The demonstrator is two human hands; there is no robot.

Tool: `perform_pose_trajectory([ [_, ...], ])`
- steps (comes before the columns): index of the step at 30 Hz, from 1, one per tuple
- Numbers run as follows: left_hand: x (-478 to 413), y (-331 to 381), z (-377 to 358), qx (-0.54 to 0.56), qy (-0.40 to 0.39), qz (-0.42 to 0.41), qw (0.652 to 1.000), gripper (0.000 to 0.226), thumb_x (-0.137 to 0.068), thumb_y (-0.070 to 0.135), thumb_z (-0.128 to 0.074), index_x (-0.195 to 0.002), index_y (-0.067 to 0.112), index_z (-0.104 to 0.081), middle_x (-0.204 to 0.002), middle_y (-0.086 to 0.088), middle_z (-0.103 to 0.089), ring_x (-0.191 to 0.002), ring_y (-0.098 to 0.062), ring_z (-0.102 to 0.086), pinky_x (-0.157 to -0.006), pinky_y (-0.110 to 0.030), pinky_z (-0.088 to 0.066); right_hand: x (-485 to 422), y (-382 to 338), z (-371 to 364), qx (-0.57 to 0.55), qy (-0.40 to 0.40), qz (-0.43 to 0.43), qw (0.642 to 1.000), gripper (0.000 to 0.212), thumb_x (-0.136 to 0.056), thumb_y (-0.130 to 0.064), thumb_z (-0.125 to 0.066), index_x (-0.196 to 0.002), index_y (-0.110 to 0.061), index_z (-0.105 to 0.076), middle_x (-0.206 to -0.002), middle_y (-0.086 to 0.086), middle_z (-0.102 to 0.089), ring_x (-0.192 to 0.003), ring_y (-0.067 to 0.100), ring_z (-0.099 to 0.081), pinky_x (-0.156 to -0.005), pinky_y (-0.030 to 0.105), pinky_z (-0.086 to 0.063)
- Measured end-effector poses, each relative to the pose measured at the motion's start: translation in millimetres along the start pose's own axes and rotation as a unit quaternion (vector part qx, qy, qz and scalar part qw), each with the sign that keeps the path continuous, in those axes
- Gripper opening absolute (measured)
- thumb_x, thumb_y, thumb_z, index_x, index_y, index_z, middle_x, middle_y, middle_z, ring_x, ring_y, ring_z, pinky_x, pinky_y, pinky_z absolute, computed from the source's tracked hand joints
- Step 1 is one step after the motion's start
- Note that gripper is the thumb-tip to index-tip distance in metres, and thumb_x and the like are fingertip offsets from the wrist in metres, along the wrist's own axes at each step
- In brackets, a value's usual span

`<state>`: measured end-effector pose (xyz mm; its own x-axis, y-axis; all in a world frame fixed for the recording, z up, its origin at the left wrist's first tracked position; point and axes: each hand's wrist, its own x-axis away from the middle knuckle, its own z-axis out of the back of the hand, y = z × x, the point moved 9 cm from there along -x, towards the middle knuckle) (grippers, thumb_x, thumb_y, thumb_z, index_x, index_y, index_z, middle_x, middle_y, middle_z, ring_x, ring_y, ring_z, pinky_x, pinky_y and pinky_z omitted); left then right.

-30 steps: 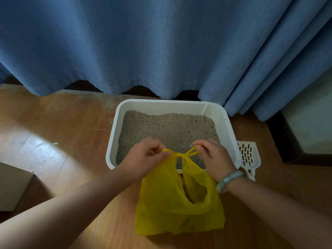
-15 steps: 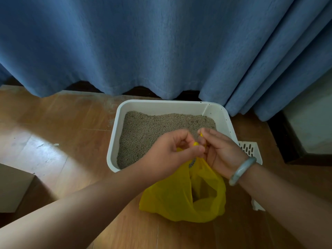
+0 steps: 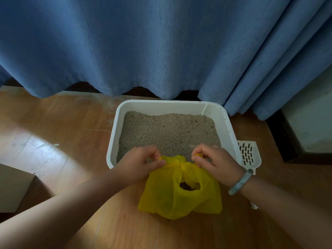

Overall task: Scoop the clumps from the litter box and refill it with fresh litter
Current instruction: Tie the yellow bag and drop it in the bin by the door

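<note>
A white litter box (image 3: 226, 123) sits on the wooden floor, holding grey-beige litter (image 3: 167, 130). In front of it stands a yellow plastic bag (image 3: 172, 198); dark clumps show through a gap in its side. The two handles cross in a knot at the top of the bag. My left hand (image 3: 139, 165) pinches one handle end at the left, and my right hand (image 3: 215, 160) pinches the other at the right. A white slotted scoop (image 3: 248, 153) lies on the floor to the right of the box, its handle partly behind my right wrist.
A blue curtain (image 3: 161, 47) hangs right behind the box. A cardboard box (image 3: 12, 187) sits at the left edge. A pale wall corner (image 3: 312, 123) with dark skirting juts out at the right.
My hands came together over the bag with the handles, then drew apart sideways; the handles now cross in a knot between them.
</note>
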<state>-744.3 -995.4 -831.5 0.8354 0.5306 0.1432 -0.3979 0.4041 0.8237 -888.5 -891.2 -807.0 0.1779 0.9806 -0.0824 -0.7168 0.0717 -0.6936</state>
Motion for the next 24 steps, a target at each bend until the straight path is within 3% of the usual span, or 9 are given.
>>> perform_pose_trajectory([
  [4,-5,34,3,0.222,0.037,0.021,0.974,0.030,-0.088,0.027,-0.064,-0.082,-0.001,-0.057,-0.075,-0.008,-0.066,-0.076,-0.023,-0.057,-0.076,-0.044,-0.047,-8,-1,-1,-0.242,0.023,-0.094,0.965,0.009,-0.092,-0.012,-0.054,-0.085,-0.015,-0.057,-0.060,-0.001,-0.062,-0.061,0.011,-0.060,-0.065,0.022,-0.050],
  [6,-8,62,0,0.307,0.041,0.012,0.951,0.023,-0.090,0.022,-0.056,-0.083,0.000,-0.055,-0.072,-0.009,-0.066,-0.076,-0.027,-0.059,-0.079,-0.044,-0.047,-14,-12,1,-0.355,0.045,-0.112,0.927,0.006,-0.090,-0.014,-0.054,-0.086,-0.010,-0.056,-0.058,-0.001,-0.060,-0.058,0.014,-0.059,-0.061,0.025,-0.051],
  [9,-9,85,-9,0.352,0.033,-0.018,0.935,0.019,-0.093,0.016,-0.052,-0.080,0.002,-0.051,-0.065,-0.007,-0.062,-0.054,-0.020,-0.056,-0.058,-0.031,-0.048,-20,-27,5,-0.424,0.051,-0.107,0.898,0.009,-0.090,-0.015,-0.052,-0.084,-0.009,-0.053,-0.054,-0.003,-0.057,-0.048,0.012,-0.053,-0.042,0.020,-0.040],
  [11,-9,84,-11,0.287,0.039,-0.056,0.955,0.019,-0.093,0.016,-0.057,-0.076,0.008,-0.050,-0.062,-0.001,-0.058,-0.045,-0.011,-0.046,-0.045,-0.022,-0.039,-19,-33,9,-0.378,0.046,-0.071,0.922,0.011,-0.093,-0.011,-0.051,-0.083,-0.011,-0.053,-0.053,-0.006,-0.056,-0.044,0.006,-0.048,-0.040,0.015,-0.035],
  [15,0,68,-20,0.066,0.007,-0.114,0.991,0.020,-0.084,0.035,-0.060,-0.074,0.019,-0.052,-0.056,0.012,-0.048,-0.049,-0.002,-0.039,-0.048,-0.017,-0.031,-6,-35,5,-0.153,0.018,0.036,0.987,0.009,-0.089,-0.030,-0.055,-0.084,-0.023,-0.056,-0.059,-0.002,-0.055,-0.051,0.006,-0.050,-0.048,0.023,-0.041],
  [19,3,53,-27,-0.036,-0.033,-0.123,0.991,0.021,-0.087,0.034,-0.062,-0.073,0.028,-0.047,-0.059,0.018,-0.051,-0.051,-0.002,-0.042,-0.049,-0.013,-0.028,5,-31,-12,0.000,-0.038,0.093,0.995,0.015,-0.090,-0.036,-0.050,-0.089,-0.023,-0.056,-0.067,-0.012,-0.056,-0.059,-0.005,-0.049,-0.054,0.011,-0.037],
  [24,4,34,-25,-0.141,-0.061,-0.139,0.978,0.020,-0.085,0.041,-0.055,-0.074,0.030,-0.043,-0.055,0.013,-0.043,-0.052,-0.003,-0.044,-0.049,-0.013,-0.027,11,-10,-16,0.076,-0.071,0.094,0.990,0.021,-0.091,-0.038,-0.046,-0.087,-0.020,-0.056,-0.071,-0.006,-0.062,-0.063,0.004,-0.054,-0.055,0.024,-0.044],
])
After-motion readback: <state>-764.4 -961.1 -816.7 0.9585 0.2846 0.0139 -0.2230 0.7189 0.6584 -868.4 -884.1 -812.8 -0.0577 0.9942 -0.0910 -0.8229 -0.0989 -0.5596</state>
